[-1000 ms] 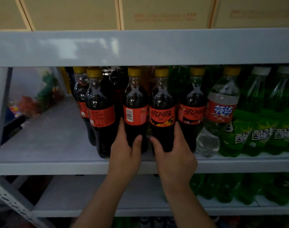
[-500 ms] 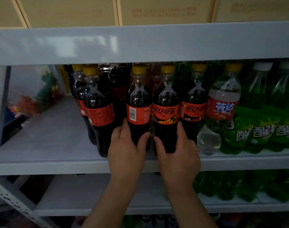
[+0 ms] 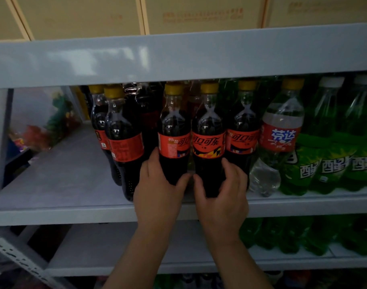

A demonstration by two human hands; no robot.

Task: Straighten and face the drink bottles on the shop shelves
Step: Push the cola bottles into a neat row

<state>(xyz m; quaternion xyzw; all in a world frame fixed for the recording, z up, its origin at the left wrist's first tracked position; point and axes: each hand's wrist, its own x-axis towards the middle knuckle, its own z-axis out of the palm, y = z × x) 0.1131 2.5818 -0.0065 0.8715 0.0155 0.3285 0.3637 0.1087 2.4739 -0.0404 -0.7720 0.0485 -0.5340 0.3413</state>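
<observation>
Red-labelled left bottle point(image 3: 174, 130) is clasped by the left hand point(image 3: 157, 190), fingers curled round it. The right hand point(image 3: 224, 197) likewise clasps the right bottle point(image 3: 207, 130).

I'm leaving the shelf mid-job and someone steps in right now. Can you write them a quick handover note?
Left hand: grips the half-turned cola bottle low on its body.
Right hand: grips the front-facing cola bottle right beside it.
Both bottles stand on the shelf.
Done: the front-facing cola bottle shows its logo forward; the third cola bottle roughly does.
Left: turn the half-turned cola bottle's logo fully forward; the left front cola bottle shows its back label and stands apart from the row.
</observation>
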